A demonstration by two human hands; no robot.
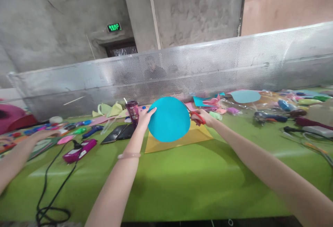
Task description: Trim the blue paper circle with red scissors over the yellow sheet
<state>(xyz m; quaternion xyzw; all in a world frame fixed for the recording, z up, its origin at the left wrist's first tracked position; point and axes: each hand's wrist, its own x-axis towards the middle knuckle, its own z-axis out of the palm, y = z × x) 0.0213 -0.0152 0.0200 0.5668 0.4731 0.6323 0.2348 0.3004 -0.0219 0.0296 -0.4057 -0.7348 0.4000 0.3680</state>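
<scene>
A round blue sheet (169, 119), rounded unevenly at its edge, is held up in front of me. My left hand (146, 116) pinches its left edge, with the thumb on the near face. My right hand (201, 116) grips red-handled scissors (198, 117) at the sheet's right edge. Their blades lie close to the upper right rim; whether they touch it I cannot tell. Below the blue sheet, a yellow sheet (179, 143) lies flat on the green table (166, 185).
To the left stand a purple cup with a straw (132, 112), black flat devices (114, 134) and a magenta power strip (79, 150) with a trailing cord. Another person's arm (23, 154) reaches in at far left. Behind runs a perforated metal screen (208, 64). Craft materials crowd the right.
</scene>
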